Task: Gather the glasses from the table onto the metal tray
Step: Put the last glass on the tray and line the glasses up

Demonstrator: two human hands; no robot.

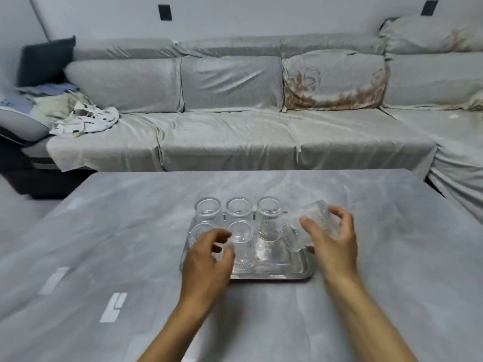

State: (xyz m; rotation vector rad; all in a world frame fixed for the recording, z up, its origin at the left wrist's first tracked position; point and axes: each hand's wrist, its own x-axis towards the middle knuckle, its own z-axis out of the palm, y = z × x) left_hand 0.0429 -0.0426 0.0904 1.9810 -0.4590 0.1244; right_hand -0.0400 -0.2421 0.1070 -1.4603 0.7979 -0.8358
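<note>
A metal tray (282, 273) lies in the middle of the grey table (392, 257). Several clear ribbed glasses stand upside down on it: three in the back row (239, 208) and two in the front row (241, 241). My right hand (333, 241) grips one more clear glass (311, 226), tilted on its side over the tray's right front corner. My left hand (206, 259) hovers over the tray's left front, fingers curled and apart beside the front glasses, holding nothing. It hides part of the front left glass.
A long grey sofa (235, 137) runs behind the table, with crumpled cloth (83, 118) at its left end. The table's far edge sits close to the sofa seat. White marks (113, 307) lie on the tabletop at front left.
</note>
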